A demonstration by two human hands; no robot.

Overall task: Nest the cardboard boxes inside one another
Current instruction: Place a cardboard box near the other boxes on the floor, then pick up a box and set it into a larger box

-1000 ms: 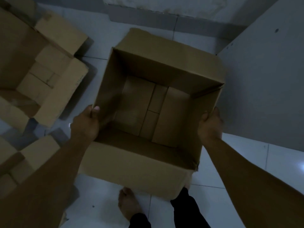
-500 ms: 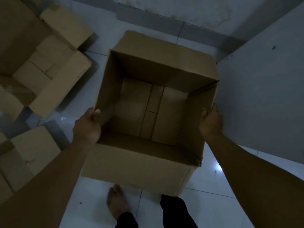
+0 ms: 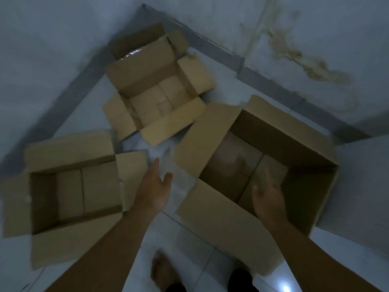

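Head view: both arms reach forward, left hand (image 3: pixel 154 187) spread empty at center, right hand (image 3: pixel 268 196) spread empty over right box (image 3: pixel 280 131).

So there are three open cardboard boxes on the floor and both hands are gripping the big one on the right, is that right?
Not quite. Three open boxes sit on the floor, but the head view shows the left hand and right hand open and empty, gripping nothing; the right hand hovers over the big box.

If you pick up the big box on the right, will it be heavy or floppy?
Probably light: the big box looks empty inside. Its open flaps will likely flop, since they splay outward loosely. The walls seem fairly stiff, standing square.
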